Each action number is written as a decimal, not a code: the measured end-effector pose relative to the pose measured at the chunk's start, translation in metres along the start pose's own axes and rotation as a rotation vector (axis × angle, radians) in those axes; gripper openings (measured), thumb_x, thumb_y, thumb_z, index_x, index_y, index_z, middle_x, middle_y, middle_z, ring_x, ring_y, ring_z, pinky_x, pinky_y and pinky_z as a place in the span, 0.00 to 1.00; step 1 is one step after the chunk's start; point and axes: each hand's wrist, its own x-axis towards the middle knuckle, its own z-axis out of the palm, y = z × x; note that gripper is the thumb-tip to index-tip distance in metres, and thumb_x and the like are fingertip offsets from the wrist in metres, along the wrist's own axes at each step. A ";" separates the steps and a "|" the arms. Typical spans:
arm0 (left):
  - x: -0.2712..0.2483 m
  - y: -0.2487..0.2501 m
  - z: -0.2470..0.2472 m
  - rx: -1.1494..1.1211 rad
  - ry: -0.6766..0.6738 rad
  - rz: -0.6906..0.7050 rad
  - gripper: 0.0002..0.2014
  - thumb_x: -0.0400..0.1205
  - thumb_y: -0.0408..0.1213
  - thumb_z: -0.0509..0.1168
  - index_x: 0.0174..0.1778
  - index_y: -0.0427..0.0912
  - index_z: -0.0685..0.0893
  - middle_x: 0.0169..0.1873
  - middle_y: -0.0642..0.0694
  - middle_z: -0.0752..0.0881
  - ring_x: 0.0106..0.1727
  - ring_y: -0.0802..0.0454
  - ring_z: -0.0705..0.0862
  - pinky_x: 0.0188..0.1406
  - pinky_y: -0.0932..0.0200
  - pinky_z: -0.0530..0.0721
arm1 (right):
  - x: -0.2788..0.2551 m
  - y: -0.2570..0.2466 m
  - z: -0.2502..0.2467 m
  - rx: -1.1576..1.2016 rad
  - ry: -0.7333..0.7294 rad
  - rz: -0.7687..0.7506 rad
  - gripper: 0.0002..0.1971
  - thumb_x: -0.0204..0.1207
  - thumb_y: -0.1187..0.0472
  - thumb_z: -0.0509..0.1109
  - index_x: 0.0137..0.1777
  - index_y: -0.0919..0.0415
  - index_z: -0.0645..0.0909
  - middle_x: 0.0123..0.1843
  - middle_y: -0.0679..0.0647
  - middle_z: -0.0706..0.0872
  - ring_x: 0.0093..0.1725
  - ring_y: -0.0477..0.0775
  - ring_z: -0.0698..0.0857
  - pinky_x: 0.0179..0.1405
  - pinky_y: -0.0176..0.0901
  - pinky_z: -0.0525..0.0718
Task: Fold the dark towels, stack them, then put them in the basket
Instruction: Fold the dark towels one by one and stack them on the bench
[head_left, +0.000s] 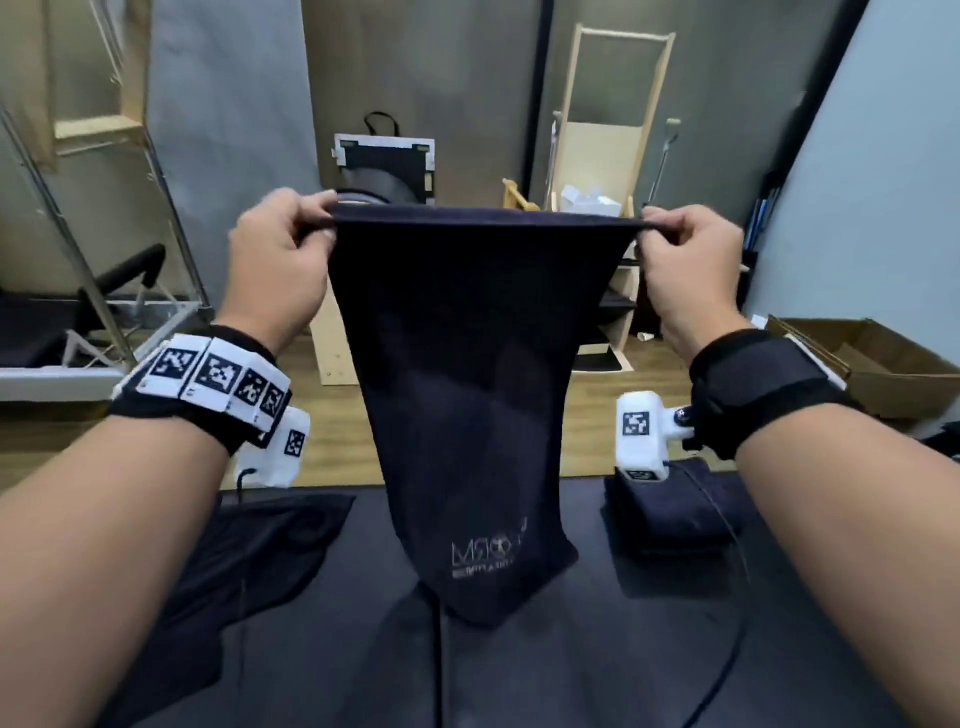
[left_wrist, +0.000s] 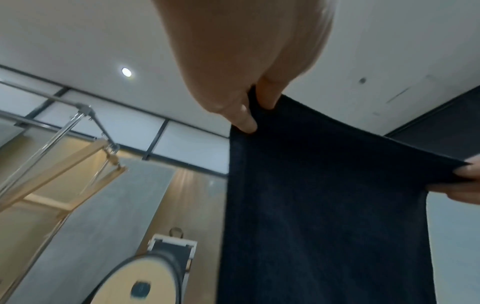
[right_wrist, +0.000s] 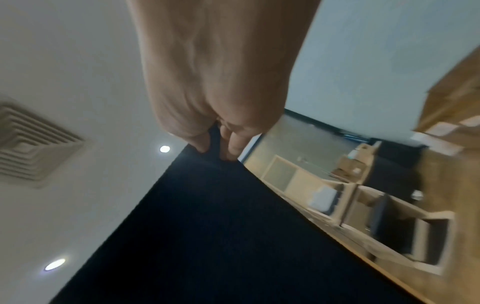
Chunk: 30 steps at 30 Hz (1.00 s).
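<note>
A dark navy towel (head_left: 467, 395) hangs in the air in front of me, its top edge stretched flat between both hands. My left hand (head_left: 317, 221) pinches the top left corner and my right hand (head_left: 649, 231) pinches the top right corner. Pale lettering shows near the towel's lower end, which hangs just over the dark table (head_left: 519, 675). In the left wrist view my left hand (left_wrist: 255, 115) pinches the towel (left_wrist: 324, 216). In the right wrist view my right hand (right_wrist: 215, 148) grips the towel's (right_wrist: 221, 236) corner. A stack of folded dark towels (head_left: 680, 514) sits on the right. An unfolded dark towel (head_left: 249, 561) lies on the left.
A black cable (head_left: 727, 623) runs across the table on the right. A cardboard box (head_left: 883, 364) stands on the floor at the right. Wooden shelves (head_left: 613, 306) and metal exercise frames (head_left: 93, 301) stand beyond the table. No basket shows in these views.
</note>
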 end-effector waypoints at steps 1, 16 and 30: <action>-0.004 0.007 -0.006 0.022 0.016 0.031 0.12 0.79 0.31 0.65 0.41 0.56 0.82 0.59 0.51 0.89 0.64 0.58 0.87 0.69 0.50 0.83 | -0.002 -0.006 -0.004 0.029 0.006 -0.028 0.05 0.68 0.59 0.74 0.36 0.46 0.87 0.47 0.47 0.94 0.52 0.47 0.92 0.59 0.57 0.90; -0.246 0.038 -0.034 0.329 -0.571 -0.262 0.13 0.81 0.28 0.71 0.34 0.48 0.80 0.31 0.49 0.88 0.32 0.57 0.83 0.37 0.54 0.82 | -0.235 0.071 -0.167 -0.451 -0.347 0.114 0.10 0.74 0.68 0.75 0.41 0.50 0.86 0.53 0.48 0.93 0.57 0.51 0.90 0.62 0.44 0.83; -0.386 0.023 -0.026 0.097 -1.272 -0.976 0.07 0.89 0.28 0.57 0.45 0.38 0.72 0.35 0.35 0.82 0.36 0.38 0.92 0.24 0.58 0.86 | -0.339 0.117 -0.229 -0.847 -1.038 0.409 0.05 0.66 0.63 0.73 0.31 0.62 0.82 0.28 0.52 0.88 0.34 0.49 0.87 0.33 0.45 0.82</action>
